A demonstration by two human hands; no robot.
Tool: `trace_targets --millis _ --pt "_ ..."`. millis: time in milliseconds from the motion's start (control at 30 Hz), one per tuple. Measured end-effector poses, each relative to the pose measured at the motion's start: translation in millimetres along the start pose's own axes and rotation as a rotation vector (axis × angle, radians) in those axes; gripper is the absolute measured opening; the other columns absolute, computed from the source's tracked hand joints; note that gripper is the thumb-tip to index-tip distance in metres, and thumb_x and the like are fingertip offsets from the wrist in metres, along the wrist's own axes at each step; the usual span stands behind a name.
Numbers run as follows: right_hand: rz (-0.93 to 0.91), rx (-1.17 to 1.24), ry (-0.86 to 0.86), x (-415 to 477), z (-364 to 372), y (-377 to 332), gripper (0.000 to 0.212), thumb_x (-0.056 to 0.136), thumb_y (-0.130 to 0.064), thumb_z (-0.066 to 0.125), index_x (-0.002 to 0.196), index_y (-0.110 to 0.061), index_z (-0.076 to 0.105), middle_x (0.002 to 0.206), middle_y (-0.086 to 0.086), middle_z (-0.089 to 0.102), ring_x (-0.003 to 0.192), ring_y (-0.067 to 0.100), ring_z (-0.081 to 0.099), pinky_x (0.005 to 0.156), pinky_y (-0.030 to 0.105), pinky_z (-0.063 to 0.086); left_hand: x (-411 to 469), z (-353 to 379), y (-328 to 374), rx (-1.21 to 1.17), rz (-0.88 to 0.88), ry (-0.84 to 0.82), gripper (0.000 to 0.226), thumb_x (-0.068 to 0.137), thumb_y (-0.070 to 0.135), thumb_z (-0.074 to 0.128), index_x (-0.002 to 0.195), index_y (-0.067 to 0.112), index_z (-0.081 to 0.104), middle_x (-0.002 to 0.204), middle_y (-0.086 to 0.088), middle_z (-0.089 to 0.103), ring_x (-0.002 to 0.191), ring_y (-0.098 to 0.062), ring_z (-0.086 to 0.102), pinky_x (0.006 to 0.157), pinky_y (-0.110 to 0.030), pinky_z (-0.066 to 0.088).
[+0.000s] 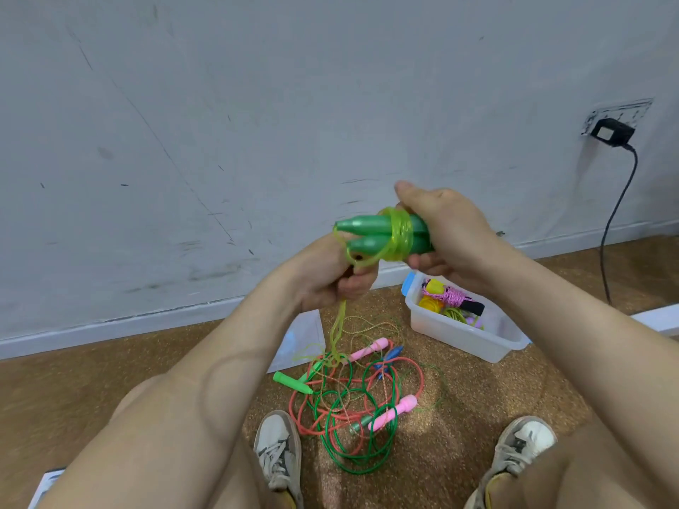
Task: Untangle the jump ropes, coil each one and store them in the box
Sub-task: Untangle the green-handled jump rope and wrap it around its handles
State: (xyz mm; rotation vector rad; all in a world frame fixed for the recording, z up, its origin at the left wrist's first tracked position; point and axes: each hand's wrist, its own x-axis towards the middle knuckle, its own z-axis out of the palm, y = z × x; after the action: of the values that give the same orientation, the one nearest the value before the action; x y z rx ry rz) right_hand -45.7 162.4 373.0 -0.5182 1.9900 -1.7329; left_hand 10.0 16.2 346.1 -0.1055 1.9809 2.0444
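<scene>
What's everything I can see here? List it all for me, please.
Jump-rope handles: two, green, side by side, centre.
Cord: one, yellow-green, wound round those handles, trailing down to the floor.
Rope tangle: one pile, green, red and beige, lower centre.
Pink handles: two, pink, in the tangle.
Box: one, whitish, floor right, holding coiled ropes.
Charger: one, black, on the wall.
Shoes: two, grey-white, bottom.
Left hand: grips the cord.
Right hand: grips the green handles.
</scene>
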Motion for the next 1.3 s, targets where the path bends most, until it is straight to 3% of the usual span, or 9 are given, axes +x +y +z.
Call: trace_targets --millis 133,267,433,533,633,733,900,1133,1300 --pt "0.027 0.231 0.191 9.0 1.8 6.1 0.03 0.102 -0.028 0.038 0.076 -0.014 0.043 0.047 0.009 0.043 0.038 0.017 0.036 0.037 0.012 0.017 9.8 17.5 -7.9 -0.118 0.028 0.071 0.038 0.102 0.02 0.031 0.067 0.014 0.044 0.043 0.001 0.034 0.035 -0.006 0.018 0.038 -0.018 0.01" --pt "-0.01 0.18 0.4 22.8 -0.1 14.1 0.034 0.101 -0.023 0.031 0.07 -0.014 0.038 0.044 0.011 0.046 0.035 0.018 0.036 0.037 0.016 0.019 14.1 29.3 -13.3 0.053 0.075 0.232 0.023 0.104 0.02 0.031 0.088 0.015 0.046 0.051 -0.006 0.045 0.032 -0.008 0.021 0.038 -0.014 0.017" --pt "-0.158 -0.164 0.558 35.1 -5.2 24.9 0.039 0.103 -0.025 0.027 0.065 -0.015 0.034 0.059 0.014 0.045 0.032 0.013 0.048 0.035 0.02 0.027 10.9 36.1 -18.1 0.473 0.158 0.383 0.017 0.101 0.028 0.041 0.086 0.023 0.048 0.057 -0.004 0.059 0.039 -0.013 0.042 0.049 -0.027 0.036" --pt "-0.27 -0.457 0.596 38.0 -7.2 28.9 0.041 0.104 -0.028 0.027 0.064 -0.018 0.032 0.059 0.003 0.042 0.061 0.035 0.059 0.056 0.038 0.04 6.5 28.7 -17.8 0.952 0.273 0.481 0.015 0.095 0.031 0.051 0.091 0.02 0.058 0.069 -0.005 0.067 0.066 -0.022 0.06 0.063 -0.037 0.044" --pt "-0.304 -0.773 0.541 33.3 -3.8 29.3 0.034 0.105 -0.028 0.027 0.075 -0.013 0.034 0.064 0.009 0.049 0.071 0.038 0.048 0.062 0.038 0.024 0.0 30.9 -12.0 1.38 0.363 0.449 0.02 0.097 0.028 0.045 0.097 0.015 0.061 0.086 -0.007 0.067 0.085 -0.031 0.061 0.066 -0.037 0.041" --pt "-0.336 -1.033 0.434 30.2 3.6 30.3 0.027 0.104 -0.032 0.028 0.086 -0.016 0.038 0.077 0.021 0.059 0.075 0.042 0.054 0.059 0.038 0.026 -6.3 27.8 -0.1 1.572 0.46 0.426 0.023 0.098 0.03 0.042 0.104 0.02 0.062 0.094 -0.004 0.066 0.09 -0.029 0.061 0.066 -0.035 0.039" --pt "-0.403 -1.067 0.204 27.0 1.8 22.7 0.039 0.103 -0.034 0.032 0.067 -0.018 0.033 0.058 0.0 0.039 0.065 0.029 0.039 0.059 0.034 0.023 -16.7 -6.8 13.4 1.308 0.716 0.518 0.026 0.083 0.041 0.059 0.081 0.019 0.074 0.068 0.0 0.065 0.067 -0.019 0.059 0.061 -0.035 0.044" --pt "-0.481 -0.874 -0.012 18.4 -3.9 6.5 0.047 0.102 -0.028 0.04 0.056 -0.024 0.034 0.049 -0.006 0.036 0.049 0.01 0.037 0.055 0.035 0.024 -12.2 -16.6 7.1 0.838 0.539 0.344 0.013 0.088 0.024 0.064 0.084 0.017 0.075 0.071 0.002 0.068 0.067 -0.006 0.058 0.066 -0.022 0.043" --pt "-0.401 -0.619 -0.193 12.4 -3.5 7.6 0.045 0.104 -0.027 0.041 0.06 -0.02 0.048 0.044 -0.013 0.047 0.041 0.004 0.043 0.046 0.017 0.033 -9.7 -11.1 8.4 0.622 0.395 0.2 0.03 0.094 0.025 0.057 0.067 0.013 0.064 0.055 0.011 0.059 0.058 -0.002 0.05 0.061 -0.019 0.039"
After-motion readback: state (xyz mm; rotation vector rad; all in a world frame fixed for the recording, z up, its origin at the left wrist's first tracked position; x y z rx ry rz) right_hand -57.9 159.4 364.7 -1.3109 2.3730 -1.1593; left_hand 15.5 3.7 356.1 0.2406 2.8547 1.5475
